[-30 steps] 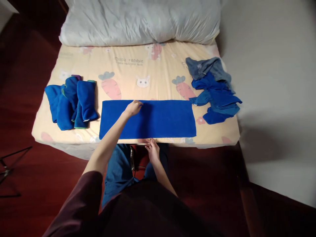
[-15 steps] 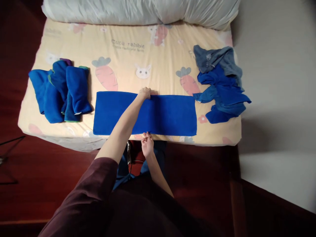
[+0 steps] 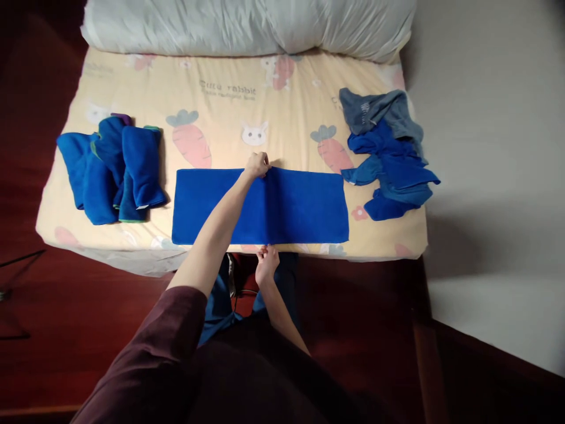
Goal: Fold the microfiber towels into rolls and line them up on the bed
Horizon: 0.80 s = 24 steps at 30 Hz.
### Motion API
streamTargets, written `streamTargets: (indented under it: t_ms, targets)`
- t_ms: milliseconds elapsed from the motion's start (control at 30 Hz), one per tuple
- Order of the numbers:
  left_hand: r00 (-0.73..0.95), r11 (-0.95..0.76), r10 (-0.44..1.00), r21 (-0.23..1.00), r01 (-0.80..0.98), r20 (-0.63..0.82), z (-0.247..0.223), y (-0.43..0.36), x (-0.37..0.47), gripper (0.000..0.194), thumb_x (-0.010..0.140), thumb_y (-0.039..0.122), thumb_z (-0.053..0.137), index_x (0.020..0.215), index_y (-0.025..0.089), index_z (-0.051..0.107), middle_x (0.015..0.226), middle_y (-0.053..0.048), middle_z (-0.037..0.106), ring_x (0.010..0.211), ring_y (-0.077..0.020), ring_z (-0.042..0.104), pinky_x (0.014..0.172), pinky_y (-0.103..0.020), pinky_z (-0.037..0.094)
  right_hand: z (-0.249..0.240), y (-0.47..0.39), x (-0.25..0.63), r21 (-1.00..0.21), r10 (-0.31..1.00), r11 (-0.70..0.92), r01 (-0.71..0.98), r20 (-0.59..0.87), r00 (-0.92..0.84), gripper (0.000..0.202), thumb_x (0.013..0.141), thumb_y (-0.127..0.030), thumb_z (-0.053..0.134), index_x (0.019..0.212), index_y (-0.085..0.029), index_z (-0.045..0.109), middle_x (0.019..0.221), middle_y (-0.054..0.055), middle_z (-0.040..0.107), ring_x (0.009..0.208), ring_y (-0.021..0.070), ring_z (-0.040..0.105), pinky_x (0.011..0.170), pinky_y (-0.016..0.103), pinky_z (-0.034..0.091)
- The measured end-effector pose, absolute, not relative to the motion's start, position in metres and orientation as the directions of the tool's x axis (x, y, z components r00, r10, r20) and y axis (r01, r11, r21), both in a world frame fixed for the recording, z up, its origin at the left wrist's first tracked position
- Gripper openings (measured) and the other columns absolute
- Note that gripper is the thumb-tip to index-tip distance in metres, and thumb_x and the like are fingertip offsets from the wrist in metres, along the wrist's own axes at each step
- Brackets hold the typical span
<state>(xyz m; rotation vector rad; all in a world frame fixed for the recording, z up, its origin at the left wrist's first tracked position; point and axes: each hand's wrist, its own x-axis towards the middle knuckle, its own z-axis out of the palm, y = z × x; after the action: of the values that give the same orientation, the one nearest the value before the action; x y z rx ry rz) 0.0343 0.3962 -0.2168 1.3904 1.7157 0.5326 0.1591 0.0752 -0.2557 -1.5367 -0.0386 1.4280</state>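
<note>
A blue towel (image 3: 220, 206) lies lengthwise along the bed's near side, with a dark crease or raised fold across its middle. At the middle of its far edge, my left hand (image 3: 257, 164) pinches the cloth, the forearm crossing over the towel's left half. My right hand (image 3: 267, 264) grips the near edge opposite, fingers closed at the end of the same crease. The towel's two ends rest flat on the sheet.
Several rolled or folded blue cloths (image 3: 141, 168) are heaped on the left of the patterned bed sheet (image 3: 229, 129). Crumpled blue and grey cloths (image 3: 397, 171) pile up at the right. A pale quilt (image 3: 247, 26) runs along the far side, and a wall (image 3: 485, 147) stands right.
Both hands have closed into pinches on the towel's edges, and a sharper crease has risen between them. The right hand's fingers were looser before. The view has shifted slightly.
</note>
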Motion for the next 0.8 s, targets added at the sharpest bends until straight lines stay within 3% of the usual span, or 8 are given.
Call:
streamTargets:
  t_ms: [167, 300, 400, 567, 800]
  targets:
    - [-0.030, 0.261, 0.961, 0.871, 0.415, -0.274, -0.178, 0.377, 0.028, 0.017, 0.082, 0.014, 0.074, 0.096, 0.012, 0.065, 0.076, -0.011, 0.068, 0.076, -0.0273, 0.071, 0.078, -0.047, 0.058, -0.239, 0.070, 0.174, -0.858, 0.695, -0.390, -0.335, -0.513, 0.504, 0.019, 0.082, -0.042, 0.057, 0.086, -0.024, 0.055, 0.077, -0.002, 0.059, 0.080, 0.0160, 0.062, 0.081, 0.029, 0.054]
    - [-0.079, 0.137, 0.990, 0.950, 0.279, -0.120, -0.107, 0.345, 0.008, 0.007, 0.087, 0.016, 0.069, 0.089, 0.014, 0.062, 0.076, -0.007, 0.067, 0.067, -0.0199, 0.069, 0.077, -0.043, 0.060, -0.199, 0.084, 0.209, -0.964, 0.718, -0.230, -0.136, -0.262, 0.645, 0.028, 0.085, -0.050, 0.058, 0.092, -0.024, 0.058, 0.083, 0.002, 0.066, 0.084, 0.0199, 0.066, 0.085, 0.034, 0.056]
    - [-0.128, 0.026, 0.992, 0.987, 0.158, -0.005, -0.044, 0.313, -0.015, 0.010, 0.088, 0.019, 0.071, 0.088, 0.014, 0.062, 0.075, -0.004, 0.066, 0.067, -0.0152, 0.068, 0.078, -0.038, 0.062, -0.152, 0.113, 0.240, -0.998, 0.736, -0.069, -0.009, -0.057, 0.675, 0.036, 0.087, -0.053, 0.057, 0.106, -0.022, 0.060, 0.101, 0.009, 0.071, 0.100, 0.0240, 0.069, 0.092, 0.038, 0.057]
    - [-0.157, -0.153, 0.975, 0.987, 0.041, 0.158, 0.048, 0.258, -0.056, 0.020, 0.083, 0.020, 0.078, 0.097, 0.013, 0.064, 0.078, -0.002, 0.068, 0.074, -0.0138, 0.071, 0.086, -0.036, 0.062, -0.056, 0.178, 0.277, -0.959, 0.822, 0.227, 0.168, 0.281, 0.496, 0.051, 0.090, -0.058, 0.058, 0.117, -0.015, 0.066, 0.122, 0.017, 0.071, 0.115, 0.0281, 0.069, 0.101, 0.045, 0.057]
    - [-0.263, -0.312, 0.892, 0.921, 0.232, 0.368, 0.124, 0.189, -0.094, 0.019, 0.082, 0.020, 0.078, 0.097, 0.012, 0.070, 0.080, -0.007, 0.073, 0.075, -0.0165, 0.073, 0.085, -0.035, 0.062, 0.059, 0.228, 0.281, -0.894, 0.864, 0.434, 0.110, 0.448, 0.230, 0.049, 0.079, -0.054, 0.077, 0.105, -0.013, 0.073, 0.109, 0.017, 0.076, 0.105, 0.0273, 0.073, 0.095, 0.043, 0.060]
